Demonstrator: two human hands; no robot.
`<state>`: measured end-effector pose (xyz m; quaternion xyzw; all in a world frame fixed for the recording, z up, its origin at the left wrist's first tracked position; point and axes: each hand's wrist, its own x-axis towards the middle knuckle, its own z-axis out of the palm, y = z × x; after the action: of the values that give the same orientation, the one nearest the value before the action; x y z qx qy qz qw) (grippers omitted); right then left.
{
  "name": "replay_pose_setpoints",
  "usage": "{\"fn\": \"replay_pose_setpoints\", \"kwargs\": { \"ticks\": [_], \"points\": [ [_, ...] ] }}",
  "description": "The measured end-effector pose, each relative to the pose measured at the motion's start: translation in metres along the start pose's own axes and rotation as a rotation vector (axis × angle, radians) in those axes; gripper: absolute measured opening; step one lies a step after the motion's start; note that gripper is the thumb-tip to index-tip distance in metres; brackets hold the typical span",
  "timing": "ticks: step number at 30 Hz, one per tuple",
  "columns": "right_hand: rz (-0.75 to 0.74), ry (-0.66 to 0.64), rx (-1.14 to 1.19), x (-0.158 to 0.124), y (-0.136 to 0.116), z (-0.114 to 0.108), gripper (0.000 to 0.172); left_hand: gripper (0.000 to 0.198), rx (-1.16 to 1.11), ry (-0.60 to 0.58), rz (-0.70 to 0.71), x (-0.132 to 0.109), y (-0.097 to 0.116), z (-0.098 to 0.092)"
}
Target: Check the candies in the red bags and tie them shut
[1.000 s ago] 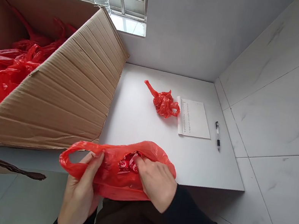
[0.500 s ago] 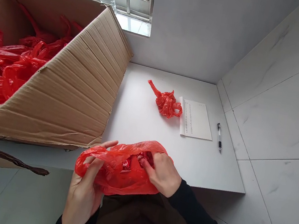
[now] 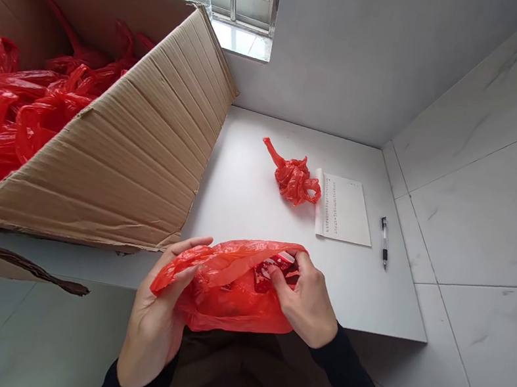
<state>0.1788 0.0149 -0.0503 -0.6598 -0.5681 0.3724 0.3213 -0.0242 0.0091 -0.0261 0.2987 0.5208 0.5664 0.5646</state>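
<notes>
On my feed the left hand [image 3: 157,316] has its fingers curled round the left end of a red plastic bag [image 3: 221,293], thumb on top. The right hand [image 3: 307,299] pinches a red-and-white packet [image 3: 275,268] at the bag's open mouth. The bag sits over the near edge of the white table [image 3: 238,196], not yet tied. One knotted bag [image 3: 297,179] lies beside a printed sheet [image 3: 345,210] and pen [image 3: 385,240]. I cannot tell whether the bags [image 3: 16,117] heaped in the cardboard box [image 3: 121,149] are finished
</notes>
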Motion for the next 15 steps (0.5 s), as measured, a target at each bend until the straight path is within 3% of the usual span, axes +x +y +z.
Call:
{"fn": "replay_pose_setpoints", "kwargs": {
  "ticks": [3,6,9,11,13,15],
  "points": [
    [0.019,-0.023,-0.073,-0.002,0.000,-0.005,0.015,0.030,-0.010,-0.024,0.010,0.000,0.000,0.002],
    [0.025,-0.102,-0.005,-0.005,0.000,-0.007,0.021,0.031,-0.017,-0.022,0.012,0.000,-0.001,0.004],
    [-0.019,-0.249,0.022,-0.006,0.003,-0.006,0.033,0.030,-0.022,-0.007,0.021,0.000,0.001,0.006],
    [-0.034,-0.340,-0.088,-0.007,0.006,-0.004,0.047,0.030,-0.037,0.001,0.015,0.000,0.002,0.007],
    [-0.026,-0.344,-0.238,-0.009,0.008,-0.005,0.054,0.030,-0.052,0.006,0.004,-0.001,0.002,0.007],
    [-0.051,-0.281,-0.316,-0.013,0.003,-0.009,0.047,0.031,-0.066,0.015,0.000,-0.001,0.002,0.007]
  ]
}}
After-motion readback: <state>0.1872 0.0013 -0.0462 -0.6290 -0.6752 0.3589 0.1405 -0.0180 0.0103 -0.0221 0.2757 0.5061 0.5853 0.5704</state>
